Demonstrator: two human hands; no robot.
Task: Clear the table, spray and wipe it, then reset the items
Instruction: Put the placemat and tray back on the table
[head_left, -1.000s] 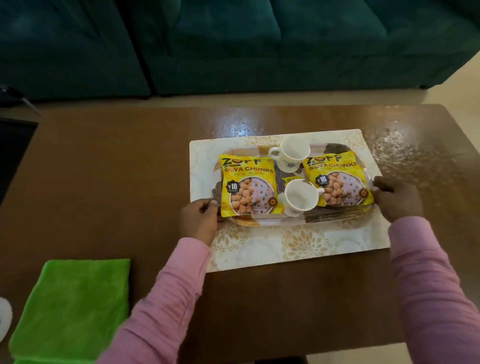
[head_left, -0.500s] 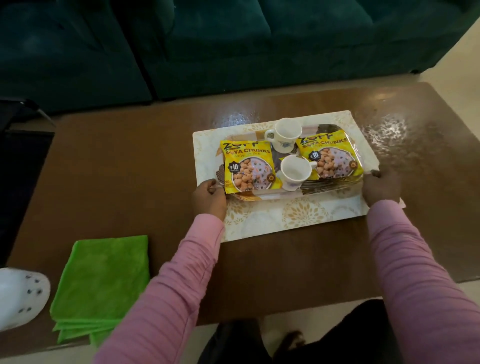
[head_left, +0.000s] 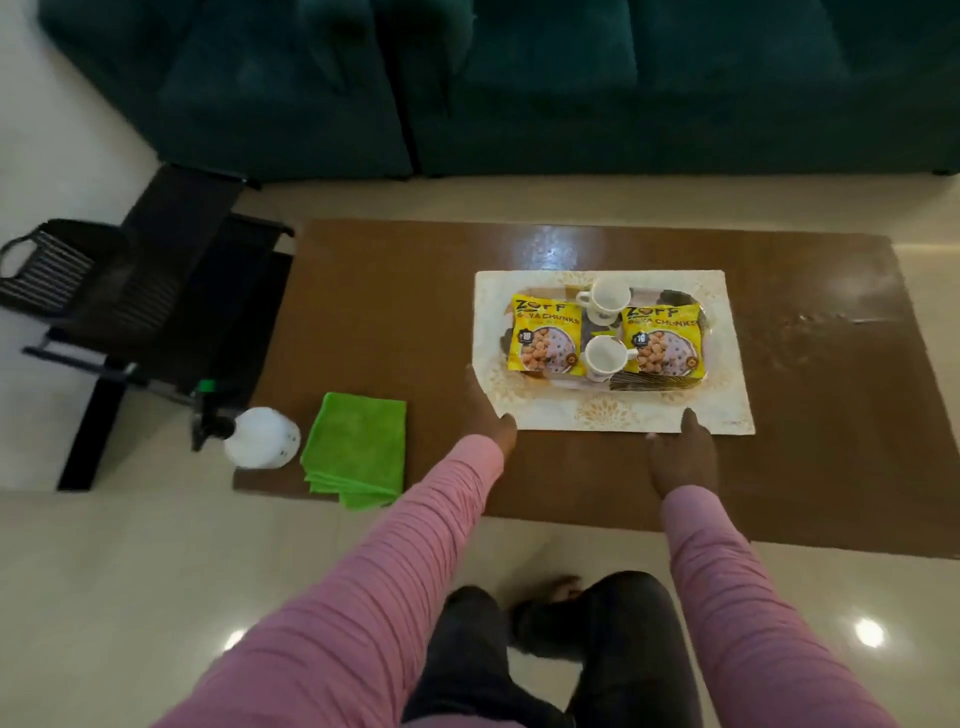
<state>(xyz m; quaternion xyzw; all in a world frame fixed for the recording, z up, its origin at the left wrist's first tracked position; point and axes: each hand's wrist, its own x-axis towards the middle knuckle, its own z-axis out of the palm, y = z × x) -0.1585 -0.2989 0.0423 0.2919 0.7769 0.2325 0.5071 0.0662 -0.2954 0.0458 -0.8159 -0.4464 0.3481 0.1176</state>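
On the brown table lies a cream floral placemat. A tray sits on it, carrying two yellow soya chunk packets and two white cups. My left hand rests at the placemat's near left corner, fingers fairly straight. Flat on the table just before the placemat's near edge lies my right hand. Neither hand holds anything. A folded green cloth and a white spray bottle sit at the table's near left corner.
A dark teal sofa stands behind the table. A black chair stands at the table's left end. My legs are on the pale tiled floor in front of the table.
Both hands have let go of the tray's ends and drawn back to the placemat's near edge. The view has risen and pulled back, showing the whole table and floor.
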